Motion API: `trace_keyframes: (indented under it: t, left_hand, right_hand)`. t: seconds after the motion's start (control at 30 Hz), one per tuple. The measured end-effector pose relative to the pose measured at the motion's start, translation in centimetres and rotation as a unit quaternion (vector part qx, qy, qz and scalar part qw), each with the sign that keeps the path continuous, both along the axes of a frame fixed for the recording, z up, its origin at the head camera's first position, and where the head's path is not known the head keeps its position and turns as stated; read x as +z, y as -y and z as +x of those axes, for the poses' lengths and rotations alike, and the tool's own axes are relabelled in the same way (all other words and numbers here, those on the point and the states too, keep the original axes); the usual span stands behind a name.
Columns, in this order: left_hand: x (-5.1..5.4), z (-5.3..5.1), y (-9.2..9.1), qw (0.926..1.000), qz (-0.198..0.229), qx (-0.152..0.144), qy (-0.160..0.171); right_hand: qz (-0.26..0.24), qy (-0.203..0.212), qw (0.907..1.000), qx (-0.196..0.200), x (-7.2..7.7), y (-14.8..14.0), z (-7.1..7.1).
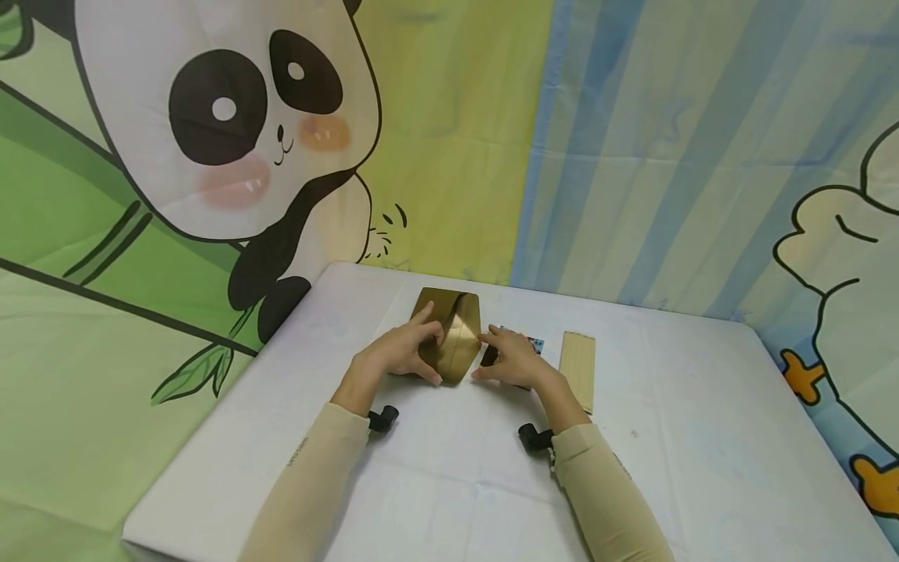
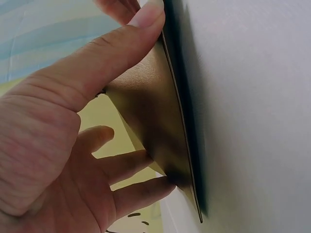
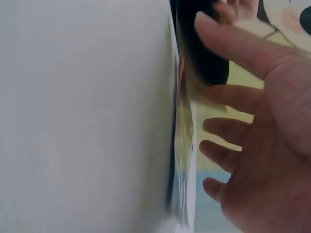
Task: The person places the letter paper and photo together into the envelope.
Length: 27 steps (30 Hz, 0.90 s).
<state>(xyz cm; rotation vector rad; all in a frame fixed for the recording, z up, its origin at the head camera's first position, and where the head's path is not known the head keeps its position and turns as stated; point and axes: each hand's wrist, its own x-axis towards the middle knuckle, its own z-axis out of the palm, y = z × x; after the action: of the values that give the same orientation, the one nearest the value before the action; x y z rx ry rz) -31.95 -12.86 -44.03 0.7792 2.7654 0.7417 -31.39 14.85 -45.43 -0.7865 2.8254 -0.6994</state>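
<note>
A shiny brown-gold folded piece [image 1: 460, 339] lies on the white table, its right part raised in a crease. My left hand [image 1: 400, 350] grips it from the left; the left wrist view shows the thumb of this hand [image 2: 73, 136] on the near edge of the brown piece [image 2: 150, 107] and fingertips against its far side. Just to the right, my right hand [image 1: 518, 359] hovers with fingers spread, partly covering a small colourful flat item [image 1: 538, 345]. In the right wrist view this hand [image 3: 272, 111] holds nothing, beside thin glossy layers [image 3: 184, 141].
A flat tan rectangular piece [image 1: 578, 371] lies right of my right hand on the white table [image 1: 449, 499]. Black wrist devices [image 1: 383, 419] are near both sleeves. Printed curtains with a panda [image 1: 225, 179] hang behind and beside the table.
</note>
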Motion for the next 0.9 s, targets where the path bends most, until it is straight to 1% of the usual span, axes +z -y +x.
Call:
trace_keyframes:
  t: [0.1,0.27,0.4,0.5,0.63,0.7,0.77,0.9]
  left_hand:
    - [-0.1,0.0,0.1,1.0000,-0.004,-0.001,0.001]
    - [-0.1,0.0,0.0,1.0000,-0.009,0.001,0.000]
    - [-0.2,0.0,-0.1,0.9999,-0.014,0.002,-0.005]
    - [-0.4,-0.1,-0.2,0.9997,-0.021,0.003,-0.008]
    - [-0.6,-0.3,-0.3,0.9995,-0.030,0.003,-0.013]
    - [-0.6,-0.4,-0.3,0.9994,-0.033,0.004,-0.013]
    - [-0.7,-0.3,-0.3,0.9994,-0.033,0.005,-0.013]
    - [-0.6,-0.2,-0.3,0.9995,-0.028,0.004,-0.015]
  right_hand:
    - [-0.008,0.013,0.9997,-0.019,0.1,-1.2,-0.3]
    - [0.014,0.038,0.9972,-0.063,-0.2,-3.1,-0.7]
    - [0.010,0.058,0.9944,-0.088,-0.1,-3.9,-0.6]
    - [0.011,0.057,0.9934,-0.099,0.0,-4.1,-0.5]
    - [0.016,0.039,0.9925,-0.115,-0.1,-4.0,-0.5]
    - [0.006,0.028,0.9916,-0.127,-0.1,-4.0,-0.6]
    - [-0.014,0.018,0.9906,-0.135,-0.2,-4.0,-0.6]
    - [-0.078,0.016,0.9866,-0.142,-0.1,-4.0,-0.8]
